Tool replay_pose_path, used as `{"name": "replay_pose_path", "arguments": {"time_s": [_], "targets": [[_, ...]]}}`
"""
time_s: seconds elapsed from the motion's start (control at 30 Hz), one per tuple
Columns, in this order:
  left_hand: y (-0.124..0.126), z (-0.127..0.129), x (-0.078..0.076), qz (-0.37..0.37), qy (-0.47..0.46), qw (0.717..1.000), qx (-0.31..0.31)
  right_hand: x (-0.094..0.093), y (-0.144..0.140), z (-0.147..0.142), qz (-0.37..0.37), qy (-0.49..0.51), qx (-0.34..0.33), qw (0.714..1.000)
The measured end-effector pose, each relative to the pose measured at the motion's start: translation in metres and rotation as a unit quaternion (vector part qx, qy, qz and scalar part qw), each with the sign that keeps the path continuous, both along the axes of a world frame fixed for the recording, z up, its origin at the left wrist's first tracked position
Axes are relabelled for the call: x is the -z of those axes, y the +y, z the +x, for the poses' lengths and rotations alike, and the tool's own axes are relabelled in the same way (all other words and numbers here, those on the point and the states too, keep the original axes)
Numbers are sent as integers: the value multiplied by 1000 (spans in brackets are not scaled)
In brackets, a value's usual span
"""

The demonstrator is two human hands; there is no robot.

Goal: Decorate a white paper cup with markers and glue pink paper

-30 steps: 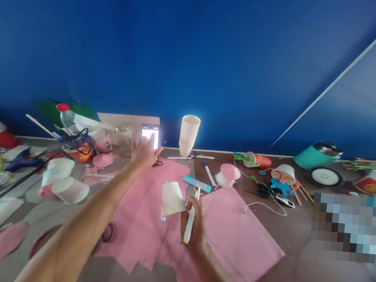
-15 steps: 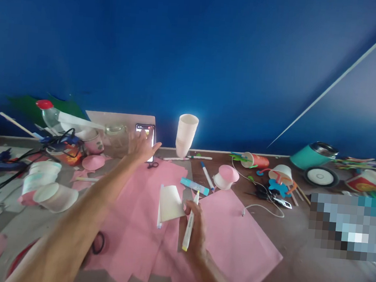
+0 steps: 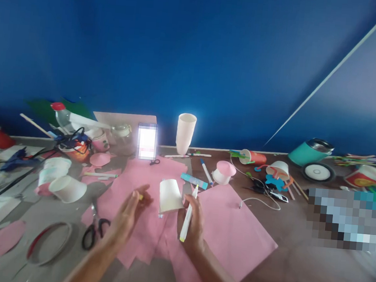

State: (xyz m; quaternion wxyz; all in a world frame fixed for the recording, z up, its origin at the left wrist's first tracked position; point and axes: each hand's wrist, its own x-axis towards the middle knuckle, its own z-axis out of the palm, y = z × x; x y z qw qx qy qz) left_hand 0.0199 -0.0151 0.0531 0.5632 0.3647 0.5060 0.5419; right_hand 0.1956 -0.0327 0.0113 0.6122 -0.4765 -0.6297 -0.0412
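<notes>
My right hand [image 3: 193, 222] holds a white marker [image 3: 188, 214] and a white paper cup [image 3: 170, 195] tipped on its side, both above pink paper sheets [image 3: 232, 232]. My left hand [image 3: 129, 212] hovers just left of the cup, fingers loosely curled around a small yellow piece that looks like a marker cap [image 3: 141, 196]. A lit phone [image 3: 147, 141] leans upright at the back of the table.
Black scissors [image 3: 92, 229] lie left of my left hand, beside a ring-shaped rim [image 3: 49, 243]. A stack of white cups [image 3: 185, 133] stands by the blue wall. Tipped cups [image 3: 67, 188], cables, markers, a pink-topped cup [image 3: 224, 172] and a teal flask [image 3: 310, 152] crowd the table.
My left hand has pulled back from the phone at the back of the table to beside the cup. My right hand has stayed put with marker and cup.
</notes>
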Motion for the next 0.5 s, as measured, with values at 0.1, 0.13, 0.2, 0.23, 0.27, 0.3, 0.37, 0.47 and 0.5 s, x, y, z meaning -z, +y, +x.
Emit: {"name": "replay_pose_path", "arguments": {"time_s": [0.1, 0.13, 0.2, 0.23, 0.27, 0.3, 0.37, 0.47, 0.5], "targets": [[-28, 16, 3, -64, -131, 986, 77, -1, -7, -4, 10, -11, -26, 1000], [-31, 21, 1, -60, -159, 980, 106, -1, -9, -5, 13, -16, -36, 999], [-31, 25, -5, -47, -202, 968, 142, -1, -12, -7, 17, -24, -54, 998], [-30, 25, -7, -45, -215, 963, 154, -1, -13, -8, 19, -29, -59, 998], [-28, 25, -7, -46, -226, 960, 159, -1, -13, -9, 23, -36, -63, 997], [-27, 25, -6, -51, -235, 957, 161, -2, -13, -9, 30, -45, -66, 996], [-24, 23, 0, -58, -254, 952, 161, -1, -14, -11, 45, -68, -69, 994], [-23, 21, 13, -55, -274, 948, 154, 4, -15, -14, 50, -97, -71, 991], [-23, 20, 17, -58, -283, 946, 148, 6, -16, -15, 44, -103, -70, 991]]}}
